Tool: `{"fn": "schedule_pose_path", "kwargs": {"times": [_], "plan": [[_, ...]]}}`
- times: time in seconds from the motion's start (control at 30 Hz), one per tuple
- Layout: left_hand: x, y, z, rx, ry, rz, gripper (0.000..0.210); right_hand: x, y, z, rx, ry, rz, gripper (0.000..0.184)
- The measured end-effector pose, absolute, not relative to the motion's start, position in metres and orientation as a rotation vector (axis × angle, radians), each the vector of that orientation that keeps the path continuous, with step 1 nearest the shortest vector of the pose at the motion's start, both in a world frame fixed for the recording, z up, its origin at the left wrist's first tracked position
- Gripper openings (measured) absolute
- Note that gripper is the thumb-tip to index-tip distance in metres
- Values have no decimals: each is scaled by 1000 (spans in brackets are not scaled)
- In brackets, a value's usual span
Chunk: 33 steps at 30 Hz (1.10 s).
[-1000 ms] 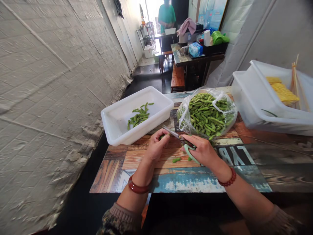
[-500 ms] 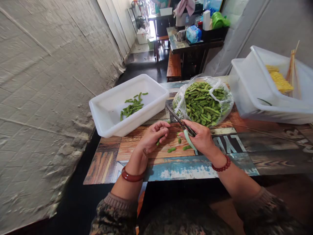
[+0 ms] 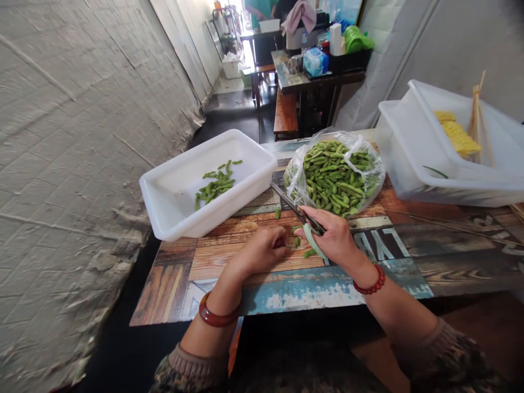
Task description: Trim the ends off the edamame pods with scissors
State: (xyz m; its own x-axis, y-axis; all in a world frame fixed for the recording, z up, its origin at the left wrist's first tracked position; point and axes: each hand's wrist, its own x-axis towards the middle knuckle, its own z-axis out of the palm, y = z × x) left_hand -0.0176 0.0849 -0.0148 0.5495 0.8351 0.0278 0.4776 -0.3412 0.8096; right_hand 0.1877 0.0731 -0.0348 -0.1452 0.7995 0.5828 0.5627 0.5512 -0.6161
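Note:
My right hand (image 3: 333, 232) is wrapped round a pair of scissors (image 3: 289, 201) with pale green handles, blades pointing up and left toward the tub. To its left, my left hand (image 3: 268, 248) is curled knuckles-up low over the table; whatever its fingertips pinch is hidden. Loose green bean pods lie around the hands: one pod (image 3: 278, 213) beyond the left hand, another pod (image 3: 310, 253) below the scissors. Behind the right hand stands a clear plastic bag (image 3: 295, 172) full of pods (image 3: 331, 174). A white tub (image 3: 164, 210) at the left holds several pods (image 3: 215, 184).
Stacked white tubs (image 3: 403, 139) with a yellow item (image 3: 458, 136) and sticks (image 3: 476, 120) stand at the right. Thin skewers (image 3: 446, 221) lie before them on the wood-patterned table (image 3: 164, 284). A wall (image 3: 82, 164) runs along the left. Farther back are another table (image 3: 298, 79) and a person (image 3: 262, 10).
My left hand has turned knuckles-up and moved right and down over a pod that lay on the table. A pod beyond it now shows. My right hand keeps the scissors; the view has shifted slightly.

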Motion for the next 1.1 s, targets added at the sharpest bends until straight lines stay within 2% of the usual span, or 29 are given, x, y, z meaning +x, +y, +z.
{"fn": "schedule_pose_path", "kwargs": {"times": [0.17,0.37,0.53,0.87,1.1], "plan": [[-20,87,-4,1576,1007,951,17,187,71,-34,-1110,-1841,335,39],[-23,85,-5,1247,1047,1077,28,186,69,-30,-1038,-1909,415,45],[-26,88,-12,1247,963,1237,21,186,66,-29,-1078,-2014,459,53],[-24,88,-9,1269,1015,1267,24,186,65,-28,-1127,-2125,271,57],[-25,89,-12,1321,1009,1276,23,188,65,-27,-1116,-2133,297,53]]}}
